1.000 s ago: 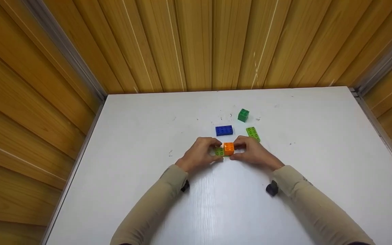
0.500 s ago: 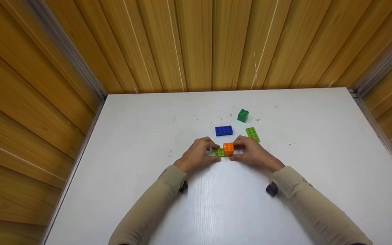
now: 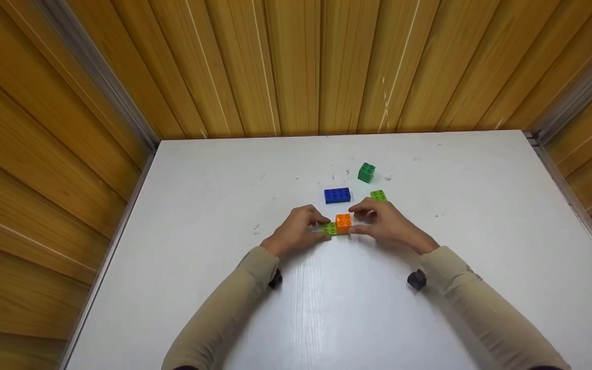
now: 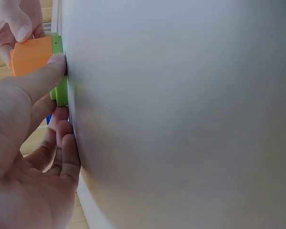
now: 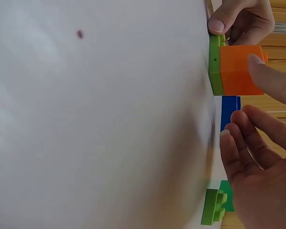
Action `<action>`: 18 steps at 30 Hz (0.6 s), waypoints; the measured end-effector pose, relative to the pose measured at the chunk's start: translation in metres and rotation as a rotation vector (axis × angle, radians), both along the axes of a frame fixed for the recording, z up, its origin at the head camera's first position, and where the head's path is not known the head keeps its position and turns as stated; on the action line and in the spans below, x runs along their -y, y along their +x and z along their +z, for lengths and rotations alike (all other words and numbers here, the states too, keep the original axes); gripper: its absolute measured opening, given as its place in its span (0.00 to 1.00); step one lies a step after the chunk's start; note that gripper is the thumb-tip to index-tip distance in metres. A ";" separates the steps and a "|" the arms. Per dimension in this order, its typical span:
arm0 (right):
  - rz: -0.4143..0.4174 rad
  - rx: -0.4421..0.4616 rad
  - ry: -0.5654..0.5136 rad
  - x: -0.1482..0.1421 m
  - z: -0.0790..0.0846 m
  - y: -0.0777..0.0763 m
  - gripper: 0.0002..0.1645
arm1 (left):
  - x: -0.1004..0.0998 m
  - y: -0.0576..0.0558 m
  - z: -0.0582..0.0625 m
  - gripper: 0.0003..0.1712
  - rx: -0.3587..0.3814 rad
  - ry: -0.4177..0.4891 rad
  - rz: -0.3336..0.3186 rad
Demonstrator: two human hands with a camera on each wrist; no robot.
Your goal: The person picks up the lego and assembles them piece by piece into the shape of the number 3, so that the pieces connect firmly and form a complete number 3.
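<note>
Orange square plastic brick (image 3: 343, 223): upright on the right half of my light-green flat plastic plate (image 3: 330, 229), nearer me than the blue rectangular plastic brick (image 3: 337, 195).
Right hand (image 3: 387, 222): fingers now spread wider, backed off — can't tell if thumb touches.
Left hand (image 3: 297, 231): pinching plate's left end.
Joint: likely seated — stands without my right-hand grip.

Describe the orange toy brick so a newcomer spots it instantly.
On the white table, find the left hand that pinches a light-green studded plate. The orange toy brick sits on that plate's right half in the head view. It alone is orange; its neighbours are green or blue.
</note>
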State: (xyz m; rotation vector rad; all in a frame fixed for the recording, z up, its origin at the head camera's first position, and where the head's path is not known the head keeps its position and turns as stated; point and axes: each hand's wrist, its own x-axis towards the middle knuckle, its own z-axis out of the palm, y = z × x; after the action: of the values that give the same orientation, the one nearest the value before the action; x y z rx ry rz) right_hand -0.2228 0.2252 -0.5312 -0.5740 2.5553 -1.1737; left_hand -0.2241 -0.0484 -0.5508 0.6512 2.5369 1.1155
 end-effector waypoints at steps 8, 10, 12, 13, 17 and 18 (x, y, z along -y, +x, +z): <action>-0.008 -0.011 -0.022 0.000 0.012 -0.007 0.32 | 0.001 0.000 0.000 0.22 0.038 0.016 0.012; -0.012 -0.017 -0.020 0.002 0.015 -0.008 0.32 | 0.002 0.000 0.000 0.22 0.041 0.016 0.010; -0.018 -0.022 -0.018 0.003 0.016 -0.010 0.32 | 0.002 -0.001 0.000 0.22 0.045 0.013 0.011; -0.022 -0.023 -0.016 0.003 0.017 -0.012 0.32 | 0.002 -0.001 -0.001 0.22 0.047 0.013 0.012; -0.042 -0.021 -0.016 0.005 0.019 -0.016 0.33 | 0.002 -0.002 -0.001 0.22 0.049 0.019 0.018; -0.048 -0.021 -0.018 0.005 0.019 -0.017 0.34 | 0.002 -0.001 -0.002 0.22 0.050 0.022 0.019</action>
State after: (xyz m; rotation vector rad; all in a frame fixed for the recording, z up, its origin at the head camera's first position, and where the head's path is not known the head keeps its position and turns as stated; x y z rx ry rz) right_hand -0.2400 0.2202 -0.5123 -0.5343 2.5930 -1.2136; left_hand -0.2256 -0.0505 -0.5526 0.5984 2.4967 1.1530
